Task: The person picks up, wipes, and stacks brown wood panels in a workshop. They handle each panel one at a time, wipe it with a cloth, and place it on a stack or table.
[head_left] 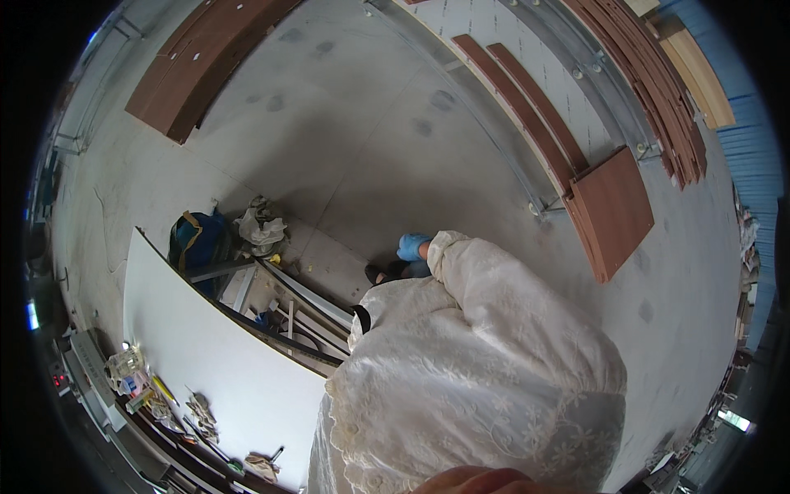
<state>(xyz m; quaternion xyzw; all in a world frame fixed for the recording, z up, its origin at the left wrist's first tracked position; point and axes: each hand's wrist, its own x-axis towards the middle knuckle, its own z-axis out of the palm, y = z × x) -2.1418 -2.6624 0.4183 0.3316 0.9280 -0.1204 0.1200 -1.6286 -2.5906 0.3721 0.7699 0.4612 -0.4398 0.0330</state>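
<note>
My right hand (411, 246), in a blue glove, hangs in front of my body at the end of a white patterned sleeve (510, 284). Its fingers look curled in. Whether anything lies inside them is hidden. Below it, part of a dark shoe (374, 273) shows on the floor. No board or tool touches the glove visibly. My left hand does not show; white cloth of my garment (461, 370) fills the lower middle, with a black band-like piece (361, 319) at its left side.
At left stands a white-topped table (222, 354) bearing a yellow-handled tool (164, 389) and gloves (202, 416). Beyond it sit a blue bag (206, 239) and crumpled white plastic (262, 226). Brown boards lie upper left (202, 70); a metal rack at right holds brown strips (518, 107) and panels (613, 210).
</note>
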